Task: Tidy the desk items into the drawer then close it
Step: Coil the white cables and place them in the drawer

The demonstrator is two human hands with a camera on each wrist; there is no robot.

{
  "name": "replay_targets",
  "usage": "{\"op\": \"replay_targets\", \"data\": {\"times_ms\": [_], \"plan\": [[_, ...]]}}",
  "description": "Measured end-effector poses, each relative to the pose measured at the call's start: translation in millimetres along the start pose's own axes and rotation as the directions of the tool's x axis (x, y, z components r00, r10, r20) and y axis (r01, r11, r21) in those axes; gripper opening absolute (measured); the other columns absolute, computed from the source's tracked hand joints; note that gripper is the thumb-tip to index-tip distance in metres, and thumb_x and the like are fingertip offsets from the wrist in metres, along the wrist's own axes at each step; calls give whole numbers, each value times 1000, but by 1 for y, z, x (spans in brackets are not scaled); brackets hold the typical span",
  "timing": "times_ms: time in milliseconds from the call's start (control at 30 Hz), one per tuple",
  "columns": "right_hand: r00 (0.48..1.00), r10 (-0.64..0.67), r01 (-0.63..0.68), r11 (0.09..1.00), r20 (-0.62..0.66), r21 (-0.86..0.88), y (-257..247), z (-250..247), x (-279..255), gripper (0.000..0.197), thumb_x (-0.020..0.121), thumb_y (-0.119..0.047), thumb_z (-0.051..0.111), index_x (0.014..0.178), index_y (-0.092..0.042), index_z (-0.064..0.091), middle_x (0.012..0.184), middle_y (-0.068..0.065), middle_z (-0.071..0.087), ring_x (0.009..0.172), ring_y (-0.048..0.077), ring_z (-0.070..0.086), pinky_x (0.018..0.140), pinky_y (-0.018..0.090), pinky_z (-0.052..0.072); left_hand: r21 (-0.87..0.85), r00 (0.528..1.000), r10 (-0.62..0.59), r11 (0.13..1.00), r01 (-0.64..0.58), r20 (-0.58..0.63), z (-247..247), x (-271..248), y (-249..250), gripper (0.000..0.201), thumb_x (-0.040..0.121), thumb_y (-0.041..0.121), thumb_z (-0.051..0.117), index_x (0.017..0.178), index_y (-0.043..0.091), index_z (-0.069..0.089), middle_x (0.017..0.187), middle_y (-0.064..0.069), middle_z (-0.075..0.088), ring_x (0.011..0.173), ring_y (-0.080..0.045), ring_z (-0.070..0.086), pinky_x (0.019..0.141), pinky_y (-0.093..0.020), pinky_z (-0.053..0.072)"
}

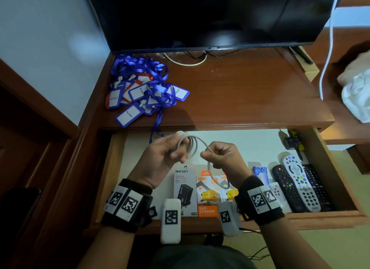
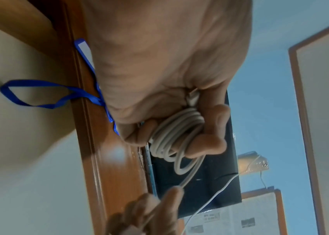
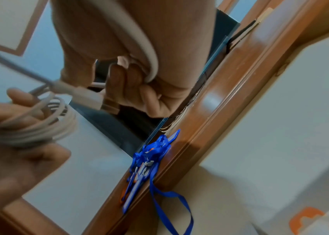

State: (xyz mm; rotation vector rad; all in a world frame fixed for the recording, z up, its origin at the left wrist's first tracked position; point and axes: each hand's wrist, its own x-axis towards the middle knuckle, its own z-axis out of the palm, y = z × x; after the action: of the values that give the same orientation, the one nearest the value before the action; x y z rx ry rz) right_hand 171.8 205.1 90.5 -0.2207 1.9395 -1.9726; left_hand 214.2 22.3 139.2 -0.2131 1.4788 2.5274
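Observation:
Above the open drawer (image 1: 112, 174) my left hand (image 1: 166, 154) grips a coil of white cable (image 1: 188, 144); the same cable coil (image 2: 171, 139) sits between its thumb and fingers in the left wrist view. My right hand (image 1: 218, 156) pinches the loose end of that cable, whose tail (image 1: 216, 176) hangs below it. In the right wrist view the cable (image 3: 139, 39) runs across the right palm and its plug (image 3: 91, 98) shows near the fingers. A heap of blue lanyards with badge holders (image 1: 144, 90) lies on the desk's left side.
Inside the drawer lie charger boxes (image 1: 208, 192), a blue packet (image 1: 260, 172) and several remote controls (image 1: 300, 186). A dark TV (image 1: 210, 16) stands at the back of the wooden desk (image 1: 250, 92). One lanyard strap (image 1: 156, 128) dangles over the desk edge. White cloth (image 1: 358, 94) lies at right.

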Motion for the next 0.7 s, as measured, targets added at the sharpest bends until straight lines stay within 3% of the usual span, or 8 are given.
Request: {"op": "replay_targets", "data": {"times_ms": [133, 233, 333, 400, 500, 600, 700], "plan": [[999, 48, -48, 996, 4, -69, 2, -2, -2, 25, 77, -10, 76, 65, -3, 55, 55, 3, 34, 50, 11, 28, 46, 21, 28, -239, 999, 41, 970, -43, -11, -1, 6, 11, 33, 90, 26, 41, 76, 8, 65, 59, -3, 51, 55, -12, 48, 58, -20, 43], [995, 70, -69, 997, -76, 15, 2, -8, 0, 19, 81, -6, 72, 72, -3, 55, 49, -7, 31, 48, 11, 26, 47, 23, 26, -364, 996, 85, 927, -88, -24, -5, 8, 18, 35, 93, 27, 40, 76, 12, 66, 73, -6, 59, 63, -12, 53, 63, -20, 44], [983, 100, -86, 992, -155, 96, 0, -11, 5, 20, 84, -7, 69, 72, -9, 53, 48, -6, 31, 45, 12, 25, 44, 21, 26, -421, 985, 159, 891, -170, -61, -8, 11, 24, 27, 94, 29, 39, 82, 16, 60, 72, 1, 55, 66, -8, 51, 64, -19, 40], [977, 90, -74, 993, -192, 89, -2, -11, 7, 22, 84, -8, 70, 71, -9, 52, 48, -7, 36, 44, 11, 27, 42, 22, 27, -362, 972, 206, 902, -234, -115, -10, 14, 28, 23, 96, 29, 37, 84, 18, 53, 70, 5, 51, 65, -6, 46, 63, -20, 32], [986, 15, -22, 999, -165, -37, -4, -7, 9, 21, 81, -2, 71, 68, -4, 55, 46, -13, 45, 42, 2, 37, 43, 17, 33, -111, 936, 284, 944, -311, -207, -11, 17, 30, 24, 99, 27, 35, 82, 18, 50, 70, 6, 50, 65, -6, 44, 62, -22, 29], [1000, -24, 21, 965, -10, -262, -5, 5, 8, 22, 78, -6, 75, 63, -8, 60, 48, -11, 50, 45, 2, 43, 49, 18, 38, 135, 892, 375, 926, -352, -252, -8, 19, 25, 23, 100, 26, 37, 85, 15, 50, 70, 3, 51, 66, -8, 47, 62, -21, 34], [983, 34, 36, 930, 182, -366, -9, 18, 6, 23, 80, -10, 74, 62, -14, 61, 47, -9, 51, 45, 6, 45, 51, 21, 41, 263, 873, 394, 909, -324, -287, -9, 20, 22, 21, 94, 32, 42, 91, 16, 54, 71, 1, 52, 68, -10, 48, 69, -24, 37]]}}
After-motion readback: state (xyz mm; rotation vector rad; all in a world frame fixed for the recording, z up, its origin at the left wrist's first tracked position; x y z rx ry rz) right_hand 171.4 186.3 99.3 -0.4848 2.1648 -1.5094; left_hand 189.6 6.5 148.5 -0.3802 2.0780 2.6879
